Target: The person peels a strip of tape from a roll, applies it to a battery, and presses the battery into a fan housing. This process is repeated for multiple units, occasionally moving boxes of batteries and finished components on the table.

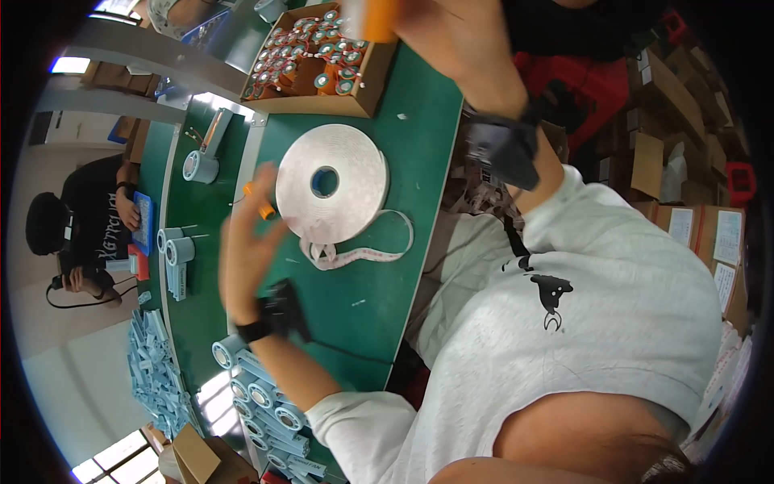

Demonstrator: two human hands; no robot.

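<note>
While the hands [248,250] hover apart, the right [451,40] holds something orange [377,21].

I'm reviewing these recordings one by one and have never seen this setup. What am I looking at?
No machine here: these are a person's bare hands, seen by a wide fisheye camera on their head, so straight edges bend. The right hand, near the top, appears to hold a blurred orange-and-white object. The left hand is beside a large, round white roll; whether it grips the small orange object is unclear. The roll lies on a green tabletop, near an open brown cardboard box of small orange cylinders.
</note>
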